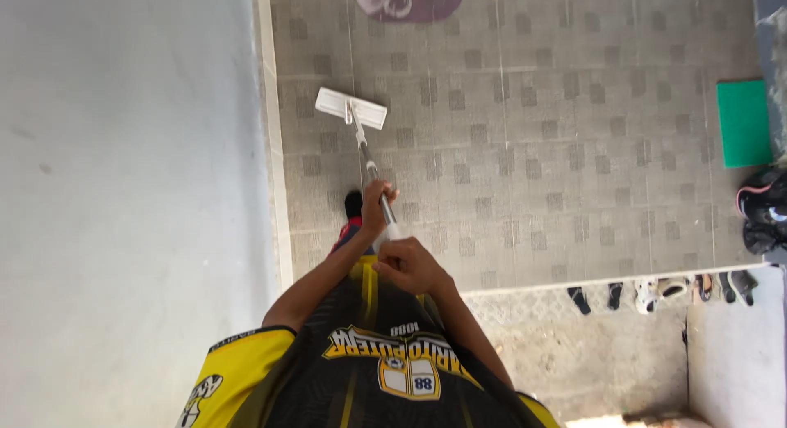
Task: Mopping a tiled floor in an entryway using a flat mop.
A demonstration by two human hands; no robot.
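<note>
I look down at a flat mop with a white rectangular head (351,108) resting on the grey patterned tile floor (533,166) close to the wall. Its thin metal handle (366,159) runs back toward me. My left hand (375,207) is wrapped around the handle partway down. Just behind it, my right hand (410,266) is closed around the handle's upper end, near my yellow and black jersey. A dark foot (353,203) shows under my left forearm.
A pale wall (123,190) runs along the left. A purple mat (407,0) lies at the far edge, and a green board (742,123) and dark helmets (762,208) are at the right. Several sandals (656,292) line the tile edge above a lower concrete step (590,362).
</note>
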